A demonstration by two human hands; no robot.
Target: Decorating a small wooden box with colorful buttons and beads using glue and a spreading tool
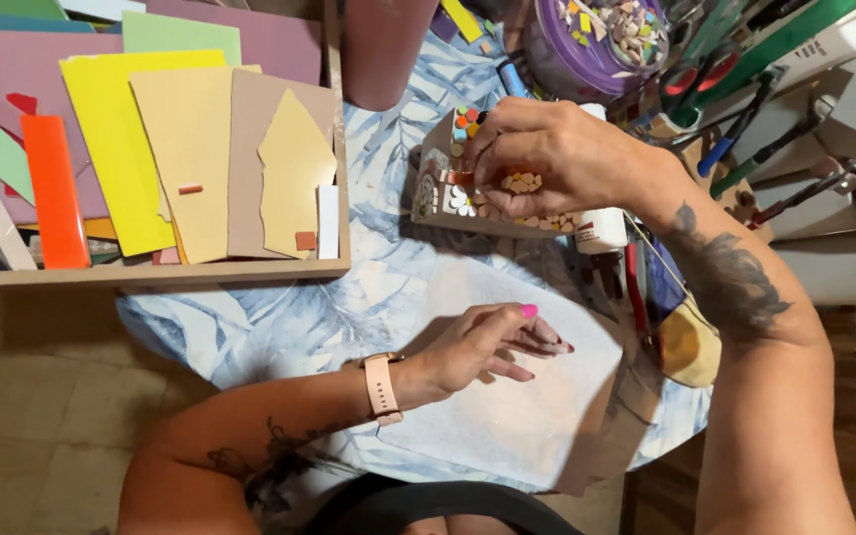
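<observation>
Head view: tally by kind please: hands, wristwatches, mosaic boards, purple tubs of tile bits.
hands: 2 (left hand, right hand)
wristwatch: 1
mosaic board: 1
purple tub of tile bits: 1
Total: 5

Home craft/mosaic workspace: coloured sheets tray (151,272), purple tile-chip tub (587,64), misc. tools (745,129).

Round table (279,327), leaf-print cloth (369,297); on it white sheet (517,396), mosaic piece (458,193), purple tub (587,50)
</observation>
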